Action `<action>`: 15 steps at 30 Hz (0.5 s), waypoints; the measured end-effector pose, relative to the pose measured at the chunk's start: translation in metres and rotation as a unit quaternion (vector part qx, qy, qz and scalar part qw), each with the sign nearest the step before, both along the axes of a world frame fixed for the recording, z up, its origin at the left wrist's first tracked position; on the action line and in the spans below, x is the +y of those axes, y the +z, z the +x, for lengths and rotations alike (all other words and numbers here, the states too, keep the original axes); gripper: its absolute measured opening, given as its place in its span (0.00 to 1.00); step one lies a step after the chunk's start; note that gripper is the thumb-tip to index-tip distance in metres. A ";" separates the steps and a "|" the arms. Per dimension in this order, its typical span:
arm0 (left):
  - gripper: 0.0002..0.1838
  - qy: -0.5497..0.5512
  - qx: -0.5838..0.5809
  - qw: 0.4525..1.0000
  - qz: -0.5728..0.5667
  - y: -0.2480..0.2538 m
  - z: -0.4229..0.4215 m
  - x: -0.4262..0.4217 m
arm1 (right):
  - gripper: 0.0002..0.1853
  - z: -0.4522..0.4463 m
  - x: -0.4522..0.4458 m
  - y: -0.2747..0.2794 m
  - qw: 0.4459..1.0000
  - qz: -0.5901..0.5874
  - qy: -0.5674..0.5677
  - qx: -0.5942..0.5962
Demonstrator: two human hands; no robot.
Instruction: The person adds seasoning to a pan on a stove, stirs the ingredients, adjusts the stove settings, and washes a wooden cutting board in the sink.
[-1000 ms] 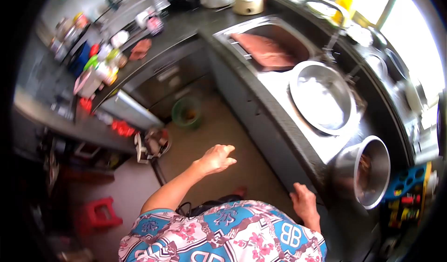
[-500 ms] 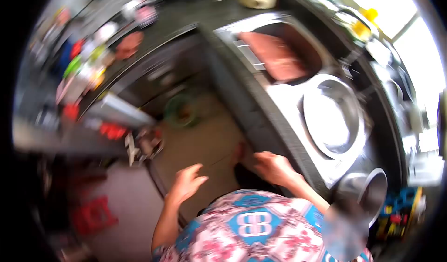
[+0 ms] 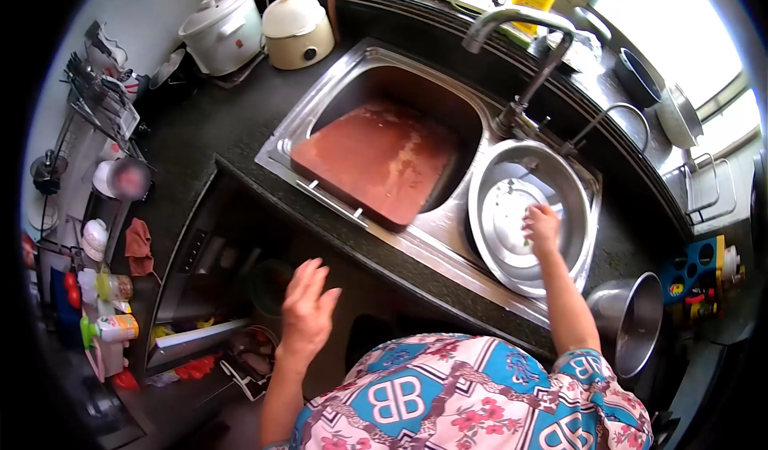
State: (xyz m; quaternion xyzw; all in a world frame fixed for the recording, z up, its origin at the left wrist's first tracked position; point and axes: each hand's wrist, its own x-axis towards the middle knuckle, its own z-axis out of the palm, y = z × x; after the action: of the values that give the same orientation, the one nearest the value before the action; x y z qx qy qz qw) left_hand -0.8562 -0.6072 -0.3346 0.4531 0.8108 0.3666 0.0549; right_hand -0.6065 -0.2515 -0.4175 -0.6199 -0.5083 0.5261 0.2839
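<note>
Inside the rim of the steel basin (image 3: 570, 202), reaches down with the right hand (image 3: 544, 228), with fingers curled and drawn close together; cannot tell, from this angle, whether pinching anything, with only a green fleck (image 3: 528, 244) near the tips. Holds the left hand (image 3: 308, 314) low before the counter (image 3: 192, 122), with thumb apart and fingers stretched, gripping nothing, probably for balance. Has the steel basin directly beneath the right fingers, on the drainboard (image 3: 448, 246), perhaps to let drips run off toward the sink (image 3: 284, 142). Has the reddish board (image 3: 376, 162) left of those fingers, apparently slanted in the sink, likely for soaking or draining; has the tap (image 3: 550, 62) beyond them, near enough to serve both, and the metal pot (image 3: 604, 322) to their right, nearer the body.

Compared with half a second ago, has brought the right hand from before the cabinet front into the steel basin and turned the view toward the sink. Keeps the left hand low and unladen.
</note>
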 end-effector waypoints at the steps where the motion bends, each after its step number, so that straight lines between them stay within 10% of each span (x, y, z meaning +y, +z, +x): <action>1: 0.16 -0.049 0.023 0.999 -0.006 0.005 -0.008 0.018 | 0.07 0.017 0.011 -0.006 0.997 -0.048 -0.049 -0.041; 7: 0.22 -0.268 0.107 0.950 -0.123 0.001 -0.063 0.115 | 0.11 0.093 0.049 -0.075 0.976 -0.083 -0.199 -0.035; 9: 0.23 -0.332 0.089 0.913 -0.219 -0.009 -0.082 0.145 | 0.11 0.055 0.035 -0.047 0.911 -0.200 -0.271 0.236; 12: 0.24 -0.385 0.108 0.878 -0.265 -0.044 -0.111 0.177 | 0.19 -0.015 0.021 -0.021 0.810 -0.262 0.039 0.523; 15: 0.29 -0.443 0.115 0.841 -0.289 -0.057 -0.131 0.211 | 0.21 -0.133 -0.009 0.041 0.875 -0.254 0.113 0.397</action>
State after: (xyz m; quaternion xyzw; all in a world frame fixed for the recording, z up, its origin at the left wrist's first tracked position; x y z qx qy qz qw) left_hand -0.9871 -0.3957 -0.3919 0.7666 0.5931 -0.0027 0.2458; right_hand -0.7391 -0.2607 -0.3770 -0.3485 -0.2679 0.8674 0.2331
